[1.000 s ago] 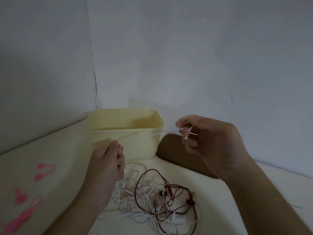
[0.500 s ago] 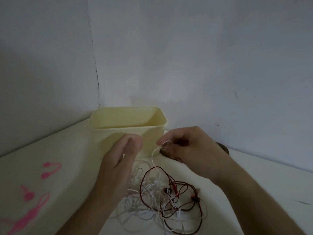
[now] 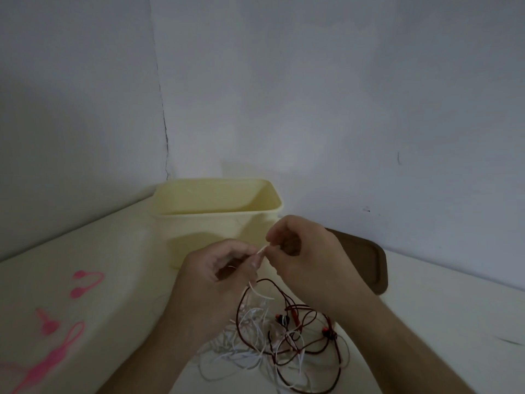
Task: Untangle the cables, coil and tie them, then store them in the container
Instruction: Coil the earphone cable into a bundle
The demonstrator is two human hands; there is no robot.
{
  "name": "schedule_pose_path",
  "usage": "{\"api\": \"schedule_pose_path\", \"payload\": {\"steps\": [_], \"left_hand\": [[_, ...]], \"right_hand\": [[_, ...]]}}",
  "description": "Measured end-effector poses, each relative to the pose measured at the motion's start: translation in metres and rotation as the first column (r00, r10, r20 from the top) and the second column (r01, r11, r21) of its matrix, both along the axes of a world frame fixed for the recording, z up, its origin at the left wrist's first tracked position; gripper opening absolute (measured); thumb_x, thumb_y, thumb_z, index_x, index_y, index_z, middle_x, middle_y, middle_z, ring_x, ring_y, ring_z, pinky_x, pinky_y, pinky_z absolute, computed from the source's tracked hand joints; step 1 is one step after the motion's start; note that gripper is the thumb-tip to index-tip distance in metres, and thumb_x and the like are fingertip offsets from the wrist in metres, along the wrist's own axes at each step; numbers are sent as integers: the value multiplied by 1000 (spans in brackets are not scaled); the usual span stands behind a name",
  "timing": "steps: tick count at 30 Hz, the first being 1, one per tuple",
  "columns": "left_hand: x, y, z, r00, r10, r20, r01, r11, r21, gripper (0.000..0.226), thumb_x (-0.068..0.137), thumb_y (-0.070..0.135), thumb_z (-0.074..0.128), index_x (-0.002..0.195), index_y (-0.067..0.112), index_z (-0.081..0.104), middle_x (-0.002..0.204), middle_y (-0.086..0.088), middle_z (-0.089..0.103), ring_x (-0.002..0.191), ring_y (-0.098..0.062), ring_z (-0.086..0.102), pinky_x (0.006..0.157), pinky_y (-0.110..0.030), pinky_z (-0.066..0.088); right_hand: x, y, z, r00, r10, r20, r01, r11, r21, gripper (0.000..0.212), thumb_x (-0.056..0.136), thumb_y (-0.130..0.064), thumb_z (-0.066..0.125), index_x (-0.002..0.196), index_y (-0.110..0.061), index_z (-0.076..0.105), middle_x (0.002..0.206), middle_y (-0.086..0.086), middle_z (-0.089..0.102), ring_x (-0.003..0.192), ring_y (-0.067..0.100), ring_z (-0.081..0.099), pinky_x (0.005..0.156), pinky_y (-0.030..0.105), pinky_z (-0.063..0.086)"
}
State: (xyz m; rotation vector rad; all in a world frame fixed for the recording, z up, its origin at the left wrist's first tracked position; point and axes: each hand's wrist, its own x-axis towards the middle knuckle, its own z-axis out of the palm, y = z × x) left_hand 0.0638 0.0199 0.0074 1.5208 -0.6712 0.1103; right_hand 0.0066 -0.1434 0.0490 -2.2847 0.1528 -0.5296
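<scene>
1 cream table (image 3: 119, 260). 1 pale yellow plastic container (image 3: 216, 223), rounded-rect, frame ctr; 1 brown lid (image 3: 366, 265) flat to its right. 2 hands: left hand (image 3: 218, 277) & right hand (image 3: 306, 251) both pinch white cable (image 3: 255, 291), thin. Red cable (image 3: 309, 317) tangled w/ it below. 3 pink rubbery ties (image 3: 85, 282) lower left.

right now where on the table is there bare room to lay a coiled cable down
Bare tabletop lies between the pink ties and the yellow container, and at the far right past the brown lid. The near middle is crowded: both hands work above the cable tangle.
</scene>
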Motion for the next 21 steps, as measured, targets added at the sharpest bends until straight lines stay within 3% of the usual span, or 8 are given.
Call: {"api": "schedule_pose_path", "payload": {"steps": [2, 5, 8, 12, 15, 19, 21], "left_hand": [[0, 0, 2, 1000, -8, -23, 7, 998, -57, 13, 90, 6, 77, 83, 17, 80, 67, -11, 72, 59, -14, 64, 61, -18, 50], [2, 0, 3, 999, -13, -47, 9, 996, -84, 8, 90, 5, 77, 85, 11, 80, 68, -13, 72, 62, -23, 68, 65, -25, 56], [3, 0, 3, 996, -34, -83, 25, 995, -101, 5, 90, 7, 76, 86, 8, 79, 69, -15, 71, 62, -24, 67, 66, -27, 57], [3, 2, 5, 993, -54, -101, 40, 990, -133, 13, 83, 20, 75, 84, 7, 78, 69, -18, 69, 62, -24, 65, 66, -27, 56], [2, 3, 6, 984, -123, -132, 105, 986, -130, 16, 81, 25, 76, 83, 9, 79, 72, -19, 69, 64, -25, 65, 67, -28, 56], [3, 4, 5, 972, -158, -174, 136, 982, -128, 15, 81, 22, 76, 83, 7, 78, 74, -18, 71, 66, -24, 65, 70, -30, 58], [3, 4, 5, 973, -155, -172, 133, 982, -131, 16, 82, 22, 76, 83, 6, 77, 73, -18, 70, 65, -24, 64, 69, -29, 57]], "right_hand": [[1, -2, 1, 1000, -22, 3, 22, 996, 88, 12, 94, -24, 78, 97, -32, 70, 91, -8, 77, 83, 6, 75, 82, 35, 64], [-1, -4, 4, 1000, 18, -14, -15, 975, 223, 19, 97, -4, 70, 93, -22, 76, 83, -3, 81, 78, 9, 79, 87, 42, 66], [-2, -5, 5, 999, 24, -26, -17, 973, 230, 29, 98, 4, 64, 93, -21, 77, 83, -1, 80, 76, 11, 79, 86, 43, 66], [2, -9, 1, 996, 34, -86, -27, 996, 88, 30, 94, -8, 71, 102, -36, 74, 85, -3, 76, 78, 14, 75, 79, 43, 66], [1, -7, 4, 984, 110, -138, -101, 992, 72, 18, 98, -17, 72, 94, -33, 79, 80, -4, 78, 75, 15, 77, 76, 46, 66], [-1, -5, 7, 980, 114, -161, -88, 983, 163, 21, 105, -14, 62, 95, -24, 78, 79, 2, 80, 71, 19, 79, 76, 48, 67], [-2, -3, 10, 968, 148, -203, -80, 947, 311, 28, 107, -5, 51, 101, -13, 77, 84, 14, 80, 74, 30, 80, 79, 52, 67]]}}
